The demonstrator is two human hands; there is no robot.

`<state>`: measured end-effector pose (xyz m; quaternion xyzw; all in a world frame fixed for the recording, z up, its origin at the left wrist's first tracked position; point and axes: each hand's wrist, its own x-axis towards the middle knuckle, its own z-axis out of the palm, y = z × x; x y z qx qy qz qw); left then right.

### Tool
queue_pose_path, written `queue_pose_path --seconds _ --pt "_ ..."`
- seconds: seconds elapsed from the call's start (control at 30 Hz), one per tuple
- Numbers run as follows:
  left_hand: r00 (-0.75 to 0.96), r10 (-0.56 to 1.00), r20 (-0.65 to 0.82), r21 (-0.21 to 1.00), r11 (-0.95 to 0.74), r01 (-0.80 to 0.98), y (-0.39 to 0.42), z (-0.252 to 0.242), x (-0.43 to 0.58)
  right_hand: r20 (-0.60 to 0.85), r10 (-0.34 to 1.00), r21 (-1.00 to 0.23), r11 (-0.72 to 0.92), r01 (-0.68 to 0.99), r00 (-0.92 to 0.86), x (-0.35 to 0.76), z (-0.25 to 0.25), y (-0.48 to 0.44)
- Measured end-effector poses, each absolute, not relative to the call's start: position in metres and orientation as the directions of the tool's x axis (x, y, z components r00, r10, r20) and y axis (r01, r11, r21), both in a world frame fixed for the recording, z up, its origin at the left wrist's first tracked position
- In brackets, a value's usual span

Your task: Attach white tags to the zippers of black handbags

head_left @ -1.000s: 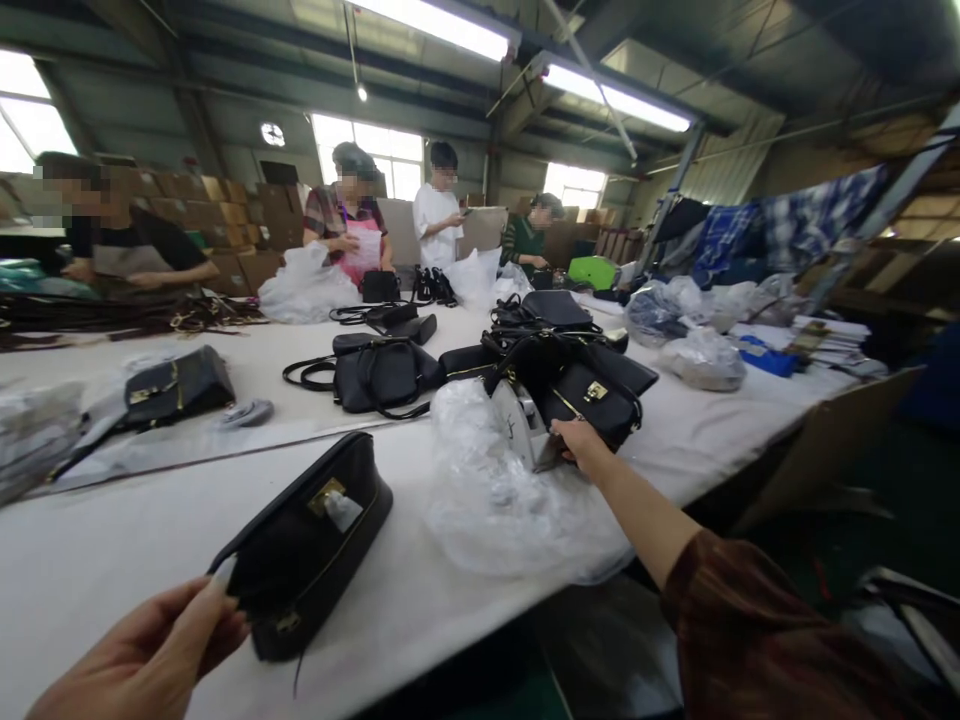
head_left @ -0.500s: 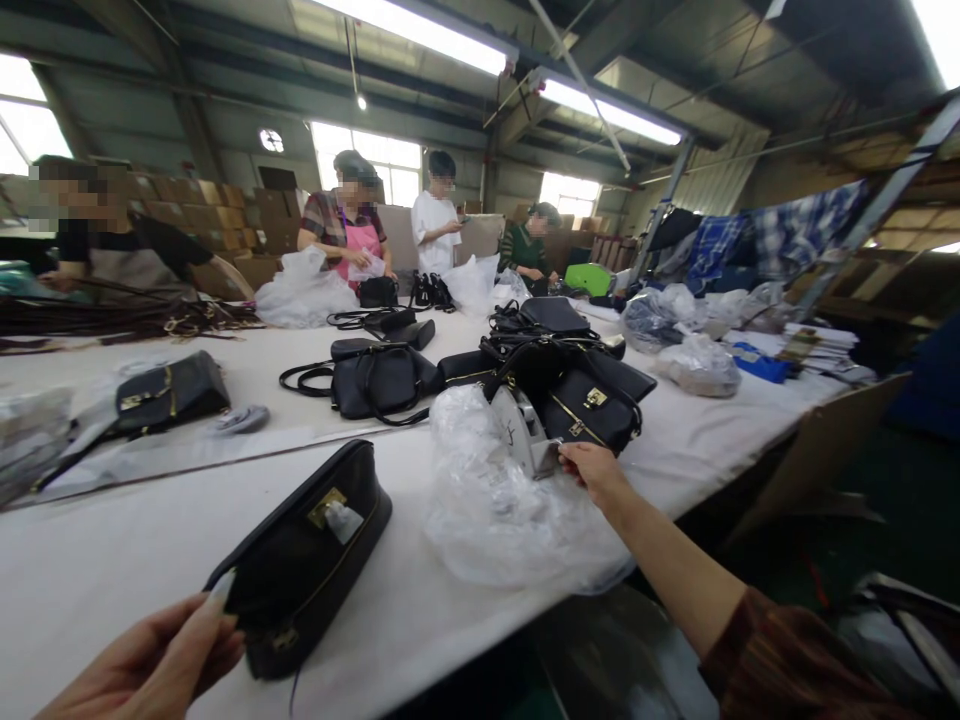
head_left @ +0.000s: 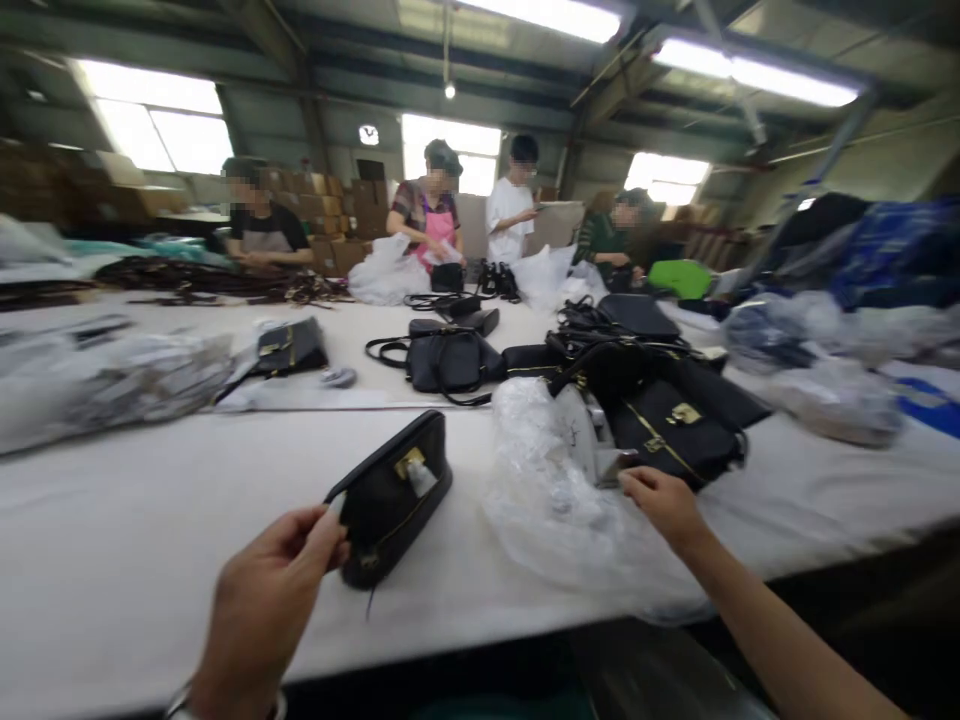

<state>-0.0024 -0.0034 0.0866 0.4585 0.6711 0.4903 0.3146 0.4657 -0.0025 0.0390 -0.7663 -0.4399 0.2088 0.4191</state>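
Observation:
My left hand (head_left: 274,575) is closed, thumb and fingers pinching the near end of a black handbag (head_left: 397,500) with a gold zip and a gold clasp. A whitish bit shows at the thumb tip, and a white wrap partly covers the clasp. My right hand (head_left: 664,500) pinches the free end of tape at a pale tape dispenser (head_left: 579,440) with dark marks on its side. The dispenser rests among crumpled clear plastic (head_left: 555,545). Just behind the right hand lies another black handbag (head_left: 675,425) with gold fittings.
More black bags (head_left: 454,360) lie mid-table. A wrapped bag (head_left: 289,350) and clear plastic (head_left: 157,385) are at the left, with dark straps (head_left: 225,280) beyond. Plastic-wrapped bundles (head_left: 832,400) sit at the right. Several people stand across the white-covered table (head_left: 187,560).
My view has turned left, so the scene sits further right. My right hand stays at the dispenser with its fingers pinched; the left still grips the handbag's end.

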Motion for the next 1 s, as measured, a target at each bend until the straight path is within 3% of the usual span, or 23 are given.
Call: queue_pose_path --seconds 0.17,0.27,0.37,0.57,0.77,1.0 --pt "-0.388 0.919 0.063 0.967 0.039 0.251 -0.012 0.099 0.015 0.016 1.0 -0.862 0.006 0.507 0.015 0.371 0.066 -0.002" --pt "-0.373 0.918 0.135 0.942 -0.002 0.337 -0.015 0.094 0.015 0.059 0.963 -0.889 0.171 0.424 -0.265 0.296 0.092 0.003" --pt "-0.354 0.913 0.203 0.909 -0.04 0.416 -0.019 0.092 0.015 0.089 0.899 -0.915 0.243 0.32 -0.429 0.232 0.115 0.014" --pt "-0.317 0.897 0.309 0.859 -0.12 0.498 -0.023 0.09 0.016 0.013 0.839 -0.948 0.183 0.26 -0.544 0.166 0.13 0.048" --pt "-0.319 0.851 0.418 0.798 -0.175 0.577 -0.02 0.079 0.016 -0.147 0.833 -0.895 0.117 0.43 -0.534 0.152 0.131 0.067" --pt "-0.322 0.829 0.457 0.777 -0.195 0.598 -0.019 0.074 0.015 -0.205 0.838 -0.849 0.105 0.517 -0.506 0.149 0.138 0.071"
